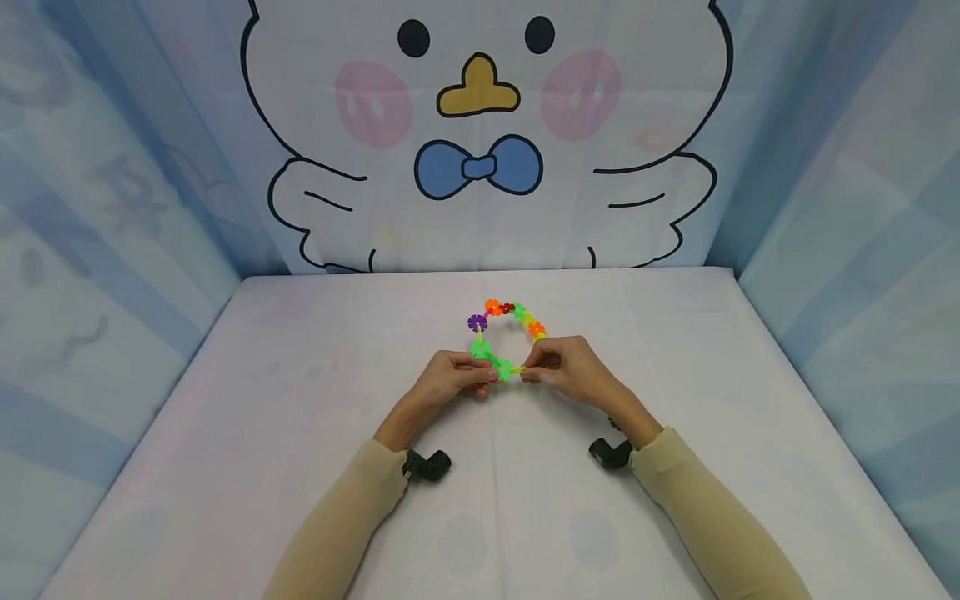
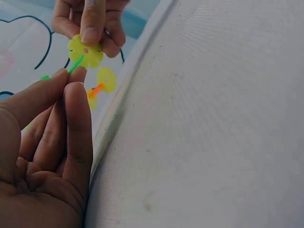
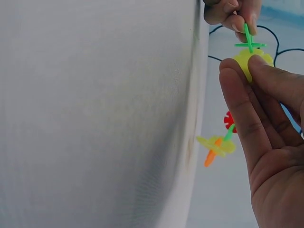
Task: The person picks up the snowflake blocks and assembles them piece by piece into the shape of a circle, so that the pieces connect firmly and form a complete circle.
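Note:
A ring of notched plastic snowflake discs in several colours stands between my two hands above the table, with a purple disc (image 1: 477, 322) at its left side. My left hand (image 1: 452, 377) pinches a green disc (image 3: 250, 45) at the ring's near side between thumb and fingertips. Opposite it, my right hand (image 1: 568, 367) pinches a yellow disc (image 2: 86, 52) by its rim. The green disc meets the yellow one edge to face; whether their slots are fully locked is hard to tell. An orange disc (image 3: 212, 154) crosses another yellow disc lower in the right wrist view.
A white cloth covers the table (image 1: 300, 467). Behind it hangs a curtain (image 1: 480, 233) printed with a cartoon face and blue bow tie. Dark camera mounts (image 1: 429, 466) sit at both wrists, close above the tabletop.

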